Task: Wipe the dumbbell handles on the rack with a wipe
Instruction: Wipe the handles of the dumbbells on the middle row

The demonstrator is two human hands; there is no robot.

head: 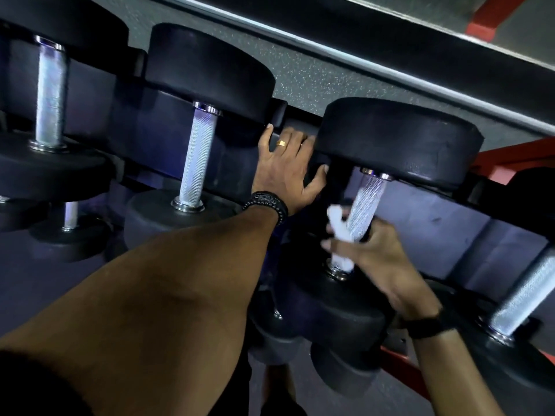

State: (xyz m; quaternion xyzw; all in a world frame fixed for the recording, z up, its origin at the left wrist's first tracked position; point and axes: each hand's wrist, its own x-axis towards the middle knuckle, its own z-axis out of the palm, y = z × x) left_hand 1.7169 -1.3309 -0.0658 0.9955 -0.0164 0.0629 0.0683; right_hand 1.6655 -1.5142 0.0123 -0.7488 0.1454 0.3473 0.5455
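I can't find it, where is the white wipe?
Lower right of the head view: the right hand holds the wipe round a dumbbell handle.

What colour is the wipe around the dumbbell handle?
White. In the head view, the right hand grips the wipe around the lower part of the silver knurled handle.

No text, label, brand, number or sign can be read anywhere in the view.
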